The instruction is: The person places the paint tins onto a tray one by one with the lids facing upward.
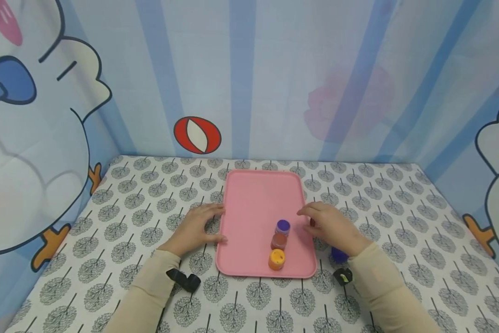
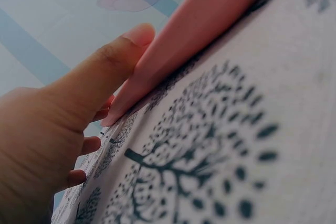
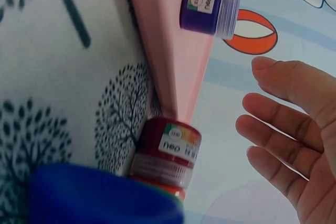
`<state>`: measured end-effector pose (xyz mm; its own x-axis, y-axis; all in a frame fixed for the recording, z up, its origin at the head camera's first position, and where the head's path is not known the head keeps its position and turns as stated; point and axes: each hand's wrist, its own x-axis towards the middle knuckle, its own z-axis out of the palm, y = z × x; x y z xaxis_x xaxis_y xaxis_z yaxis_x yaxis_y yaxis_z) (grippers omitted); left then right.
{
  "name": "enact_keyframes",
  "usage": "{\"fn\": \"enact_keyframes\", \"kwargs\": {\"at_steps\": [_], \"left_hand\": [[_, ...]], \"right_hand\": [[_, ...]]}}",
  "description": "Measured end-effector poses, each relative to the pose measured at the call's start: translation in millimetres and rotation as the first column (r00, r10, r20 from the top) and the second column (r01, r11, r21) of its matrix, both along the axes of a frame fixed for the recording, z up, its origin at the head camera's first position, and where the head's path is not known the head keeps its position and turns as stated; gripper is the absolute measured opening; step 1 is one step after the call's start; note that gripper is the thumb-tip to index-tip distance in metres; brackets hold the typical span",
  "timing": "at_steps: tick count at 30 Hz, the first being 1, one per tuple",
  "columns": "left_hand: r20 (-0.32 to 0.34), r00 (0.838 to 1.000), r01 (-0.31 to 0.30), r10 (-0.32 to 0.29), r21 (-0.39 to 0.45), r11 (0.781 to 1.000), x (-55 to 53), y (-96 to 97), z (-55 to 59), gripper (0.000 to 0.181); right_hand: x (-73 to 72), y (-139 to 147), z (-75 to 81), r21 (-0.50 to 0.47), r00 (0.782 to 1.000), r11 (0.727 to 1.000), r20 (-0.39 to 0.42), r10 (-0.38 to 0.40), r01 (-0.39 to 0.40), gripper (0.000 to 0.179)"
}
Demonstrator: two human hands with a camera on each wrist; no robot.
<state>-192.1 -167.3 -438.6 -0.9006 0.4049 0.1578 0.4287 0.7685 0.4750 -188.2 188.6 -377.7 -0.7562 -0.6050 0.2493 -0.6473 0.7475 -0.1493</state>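
A pink tray (image 1: 258, 194) lies on the table with three small paint jars in a row on its right part: a purple jar (image 1: 283, 227), a reddish-brown jar (image 1: 279, 241) and a yellow-orange jar (image 1: 277, 259). My left hand (image 1: 197, 229) touches the tray's left rim with thumb and fingertips spread. Over the tray's right rim hovers my right hand (image 1: 330, 226), fingers apart and holding nothing. Beside the tray, in the right wrist view, are a dark red jar (image 3: 169, 140) and a blurred blue jar (image 3: 100, 198); my right hand largely hides them in the head view.
A white cloth with a tree print (image 1: 137, 231) covers the table. Curtains with cartoon figures (image 1: 199, 69) surround it at the back and sides. Black wrist devices (image 1: 184, 280) sit on both forearms. Part of an orange-red jar (image 3: 165, 190) shows behind the blue one.
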Motion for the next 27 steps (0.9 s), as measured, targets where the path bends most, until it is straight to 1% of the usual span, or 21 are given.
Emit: {"fn": "enact_keyframes", "kwargs": {"at_steps": [6, 14, 17, 21, 25, 27], "left_hand": [[0.009, 1.000, -0.007, 0.007, -0.002, 1.000, -0.3, -0.1, 0.4, 0.085], [0.002, 1.000, -0.012, 0.012, 0.000, 1.000, 0.9, 0.5, -0.3, 0.085], [-0.005, 1.000, -0.010, 0.010, -0.002, 1.000, 0.3, 0.4, -1.8, 0.085], [-0.008, 1.000, -0.007, 0.007, -0.003, 1.000, -0.2, -0.2, -3.2, 0.085], [-0.012, 1.000, -0.006, 0.006, -0.003, 1.000, -0.7, -0.4, -3.2, 0.085], [-0.016, 1.000, -0.004, 0.004, -0.001, 1.000, -1.1, 0.0, -2.6, 0.085]], "right_hand": [[-1.5, 8.6, 0.2, -0.007, 1.000, 1.000, -0.023, -0.009, 0.009, 0.033], [-3.5, 21.6, -2.3, -0.001, 0.999, 0.999, -0.014, -0.036, 0.036, 0.034], [-3.8, 26.1, -3.8, 0.006, 0.997, 0.997, 0.022, -0.077, 0.077, 0.035], [-4.3, 31.2, -5.8, 0.022, 0.988, 0.992, 0.082, -0.129, 0.127, 0.036], [-6.5, 35.2, -7.6, 0.024, 0.984, 0.990, 0.107, -0.142, 0.140, 0.038], [-7.7, 36.9, -8.2, 0.031, 0.984, 0.989, 0.105, -0.145, 0.142, 0.038]]}}
